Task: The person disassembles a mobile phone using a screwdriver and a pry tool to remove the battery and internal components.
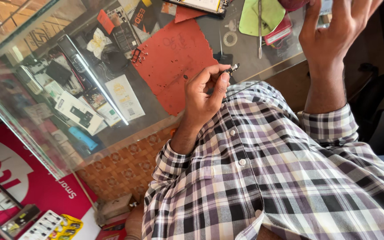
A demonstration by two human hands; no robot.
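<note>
My left hand (203, 95) is at the middle of the view, over the near edge of a glass counter (156, 120). Its thumb and fingers pinch a small dark metal part (232, 69), and a thin wire (243, 89) runs just below the hand. My right hand (334, 35) is raised at the upper right, wrist bent. Its fingers are spread, but the fingertips are cut off by the top edge of the frame. A dark red object (293, 3) sits beside its thumb. Both arms wear checked shirt sleeves.
A torn red mat (174, 58) with small screws lies on the glass. Beyond it are a green pad (250, 18), a thin metal tool (259, 31), a tape ring (230, 38) and an opened phone (201, 4). Boxes and phones (78, 111) show under the glass. A dark chair (383, 129) stands at the right.
</note>
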